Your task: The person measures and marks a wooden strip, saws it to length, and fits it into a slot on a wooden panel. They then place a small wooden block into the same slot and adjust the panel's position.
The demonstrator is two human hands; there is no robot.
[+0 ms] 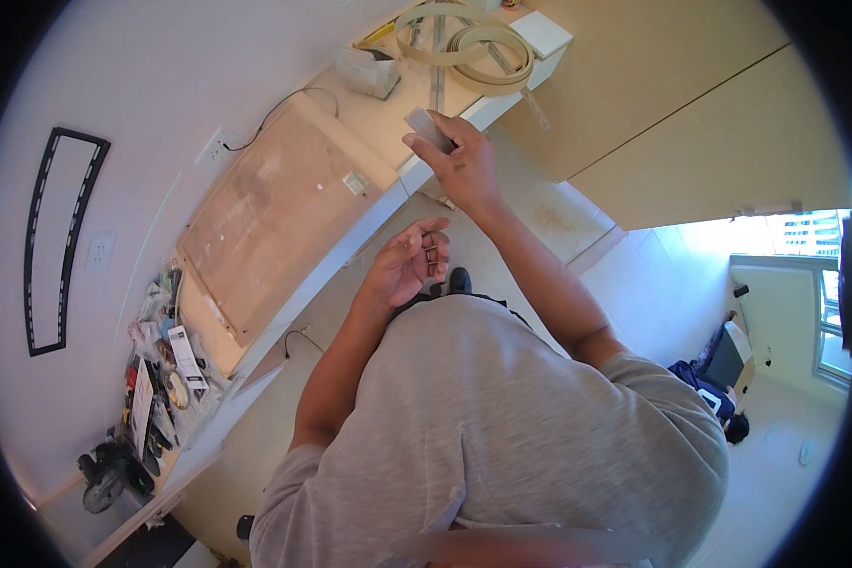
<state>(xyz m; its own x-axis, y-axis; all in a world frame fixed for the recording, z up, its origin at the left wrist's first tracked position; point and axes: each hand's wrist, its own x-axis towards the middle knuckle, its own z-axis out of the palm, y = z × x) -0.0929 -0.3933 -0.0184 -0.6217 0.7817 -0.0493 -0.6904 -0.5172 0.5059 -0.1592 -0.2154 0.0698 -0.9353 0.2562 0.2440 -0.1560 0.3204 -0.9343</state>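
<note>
The right hand is closing thumb and fingers around a grey block at twelve o'clock. Toward its seven o'clock, the left hand is curling half open; anything small inside is staying unclear.

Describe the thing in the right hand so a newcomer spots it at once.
Start at the pale counter along the wall and go to its upper end in view. Over there the right hand grips a small grey block. Unlike the coiled strip beyond it, the block is straight-edged and hand-held.
</note>
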